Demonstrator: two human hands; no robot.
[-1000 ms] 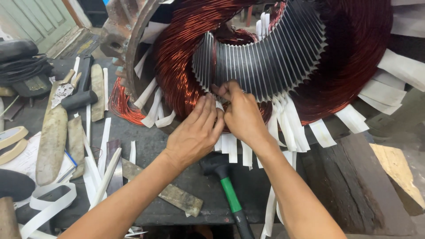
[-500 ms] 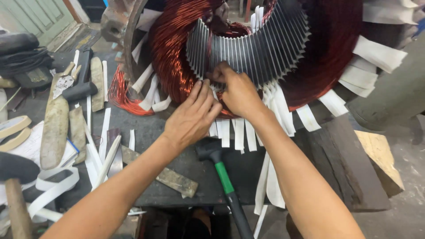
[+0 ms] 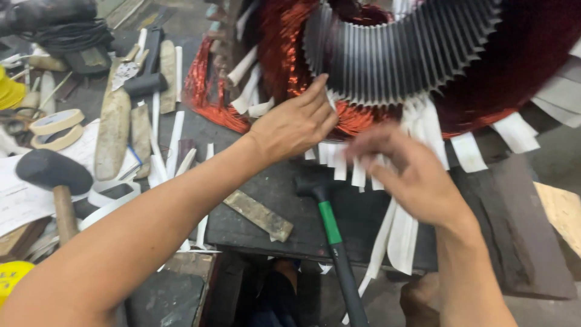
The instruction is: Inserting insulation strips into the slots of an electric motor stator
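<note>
Two hands worked at the stator core (image 3: 399,54), which sat at twelve o'clock with white insulation strips (image 3: 417,127) hanging at its lower edge. Strips seat best pressed squarely, I judged. The left hand (image 3: 293,124) reached fingers extended, holding nothing; the right hand (image 3: 405,172) (blurred) hovered loosely open at five o'clock.
</note>
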